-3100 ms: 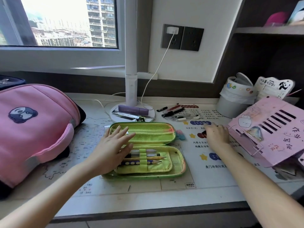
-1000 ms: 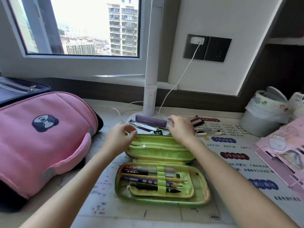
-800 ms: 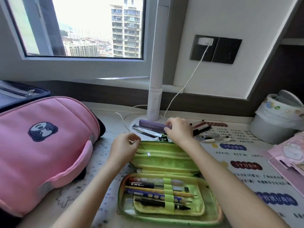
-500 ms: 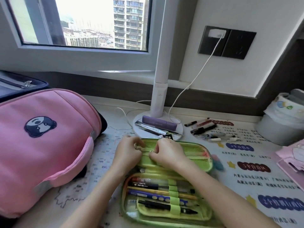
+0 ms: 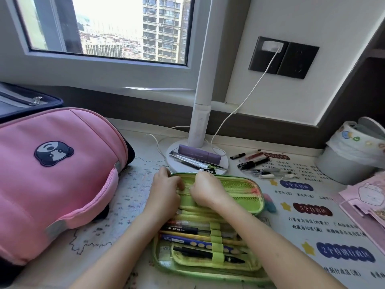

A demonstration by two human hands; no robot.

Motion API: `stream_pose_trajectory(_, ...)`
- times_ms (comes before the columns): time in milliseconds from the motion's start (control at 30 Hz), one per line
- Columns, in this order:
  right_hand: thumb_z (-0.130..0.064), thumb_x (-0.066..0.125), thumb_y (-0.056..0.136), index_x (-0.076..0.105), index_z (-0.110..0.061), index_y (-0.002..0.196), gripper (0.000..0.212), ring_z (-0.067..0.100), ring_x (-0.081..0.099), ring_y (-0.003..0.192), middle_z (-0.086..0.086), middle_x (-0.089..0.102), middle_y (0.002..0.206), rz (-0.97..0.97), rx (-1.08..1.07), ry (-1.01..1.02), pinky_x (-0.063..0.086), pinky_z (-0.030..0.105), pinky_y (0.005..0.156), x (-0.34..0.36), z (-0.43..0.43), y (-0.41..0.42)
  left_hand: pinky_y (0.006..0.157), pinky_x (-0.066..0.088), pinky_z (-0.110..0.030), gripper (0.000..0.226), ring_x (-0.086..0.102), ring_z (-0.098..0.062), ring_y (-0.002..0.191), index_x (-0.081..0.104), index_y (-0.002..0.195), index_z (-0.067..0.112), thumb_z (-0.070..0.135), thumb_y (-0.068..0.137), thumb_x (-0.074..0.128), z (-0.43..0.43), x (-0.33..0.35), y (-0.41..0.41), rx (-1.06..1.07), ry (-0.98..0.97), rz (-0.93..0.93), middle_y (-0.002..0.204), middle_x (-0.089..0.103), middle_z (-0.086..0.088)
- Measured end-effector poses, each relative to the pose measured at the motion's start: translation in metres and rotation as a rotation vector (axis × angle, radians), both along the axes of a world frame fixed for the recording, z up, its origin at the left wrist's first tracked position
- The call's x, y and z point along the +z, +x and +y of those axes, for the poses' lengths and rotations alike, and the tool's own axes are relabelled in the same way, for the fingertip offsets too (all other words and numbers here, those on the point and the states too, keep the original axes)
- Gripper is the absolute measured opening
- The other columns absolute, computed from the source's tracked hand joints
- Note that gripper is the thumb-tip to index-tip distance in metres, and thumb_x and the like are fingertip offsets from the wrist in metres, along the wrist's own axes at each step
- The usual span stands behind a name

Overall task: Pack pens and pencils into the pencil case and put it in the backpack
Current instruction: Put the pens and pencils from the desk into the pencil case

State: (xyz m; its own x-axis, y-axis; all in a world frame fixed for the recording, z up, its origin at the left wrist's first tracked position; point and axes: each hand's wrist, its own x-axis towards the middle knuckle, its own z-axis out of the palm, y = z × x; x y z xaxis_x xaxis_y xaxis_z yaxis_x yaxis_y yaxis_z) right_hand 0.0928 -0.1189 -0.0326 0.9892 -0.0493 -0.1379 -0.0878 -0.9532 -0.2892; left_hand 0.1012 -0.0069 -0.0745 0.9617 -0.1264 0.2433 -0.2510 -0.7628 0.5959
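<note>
lime green pencil case, pink backpack with panda patch, white lamp

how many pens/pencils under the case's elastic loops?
5, in the near half of the pencil case, far to near: red-clear pen, labelled black pen, yellow pencil, blue pencil, plain black pen. Forearms may hide more.

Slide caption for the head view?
Left hand and right hand pinch the mesh lid pocket of the open pencil case; loose pens and pink backpack lie nearby.
</note>
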Motion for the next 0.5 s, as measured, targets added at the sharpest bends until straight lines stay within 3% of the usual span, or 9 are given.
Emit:
stream_pose_trajectory(133, 0.006, 0.043, 0.087, 0.042, -0.011, 0.066, 0.027, 0.016, 0.044, 0.057, 0.001, 0.043, 0.064, -0.004, -0.146, -0.095, 0.03, 0.022, 0.042, 0.009, -0.045, -0.017, 0.078, 0.03, -0.028, 0.032, 0.038, -0.026, 0.102, 0.066, 0.088, 0.011, -0.01, 0.072, 0.048, 0.0, 0.001, -0.003, -0.017, 0.016, -0.043, 0.096, 0.033, -0.003)
stream_pose_trajectory(300, -0.001, 0.047, 0.081, 0.04, -0.014, 0.057, 0.029, 0.019, 0.043, 0.05, 0.008, 0.038, 0.06, -0.012, -0.29, -0.311, 0.029, 0.025, 0.041, 0.038, -0.109, -0.024, 0.074, 0.027, -0.028, 0.028, 0.037, -0.025, 0.1, 0.065, 0.084, 0.013, -0.007, 0.071, 0.051, -0.006, 0.001, -0.011, -0.055, 0.051, -0.108, 0.096, 0.028, -0.001)
stream_pose_trajectory(400, -0.023, 0.054, 0.087, 0.066, -0.014, 0.083, 0.016, 0.027, 0.063, 0.081, 0.009, 0.067, 0.084, -0.292, -0.209, -0.278, 0.047, 0.031, 0.065, 0.048, -0.102, 0.009, 0.074, 0.028, -0.026, 0.026, 0.036, -0.022, 0.101, 0.065, 0.084, 0.017, -0.003, 0.072, 0.054, -0.01, 0.002, -0.018, -0.09, 0.079, -0.114, 0.098, 0.028, 0.001)
stream_pose_trajectory(500, -0.034, 0.059, 0.087, 0.06, -0.021, 0.117, 0.032, 0.027, 0.059, 0.107, 0.005, 0.065, 0.116, -0.269, -0.064, -0.167, 0.048, 0.034, 0.083, 0.034, -0.081, 0.053, 0.074, 0.024, -0.025, 0.027, 0.035, -0.02, 0.105, 0.065, 0.078, 0.018, -0.004, 0.073, 0.051, -0.007, 0.005, -0.019, -0.096, -0.009, -0.043, 0.1, 0.031, 0.002)
